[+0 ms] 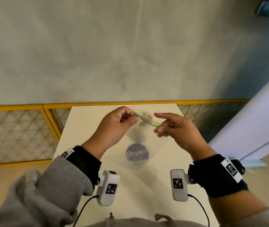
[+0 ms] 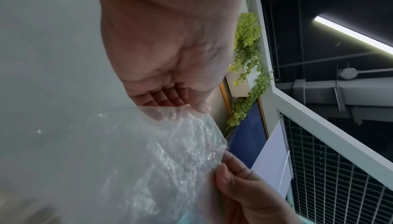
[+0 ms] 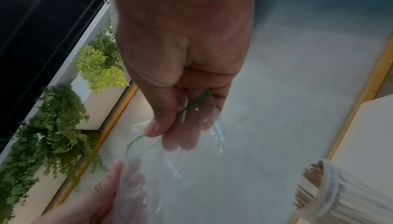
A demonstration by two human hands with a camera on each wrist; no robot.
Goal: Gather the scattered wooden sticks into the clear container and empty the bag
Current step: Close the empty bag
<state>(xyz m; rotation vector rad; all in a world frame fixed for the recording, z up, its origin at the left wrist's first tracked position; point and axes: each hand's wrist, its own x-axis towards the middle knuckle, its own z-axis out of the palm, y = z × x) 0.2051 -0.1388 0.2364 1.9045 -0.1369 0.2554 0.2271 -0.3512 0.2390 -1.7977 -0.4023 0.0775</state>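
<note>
- Bag (image 1: 140,128): clear, held at centre frame above the desk (image 1: 84,118); its green-lined mouth runs from the left hand (image 1: 114,123) to the right hand (image 1: 176,126), each pinching one end.
- Clear container (image 3: 331,199): stick-filled, lower right of the right-wrist view, under the bag.
- Writing: dark round label (image 1: 137,153) behind the film, unreadable.

a dark round lid (image 1: 137,152) lies on the counter, seen through the clear bag (image 1: 144,136), below the fingers (image 1: 134,119) of both hands and closer to the person. it has pale letters on it. they start with "c", but they are too blurry to read in full.

the white camera boxes (image 1: 108,187) on the two wrists and the white tabs (image 1: 232,169) on the black wrist bands, behind the fingers, each carry a black and white square code (image 1: 178,183). there are no words or numbers on them.

nothing else can be read.
</note>
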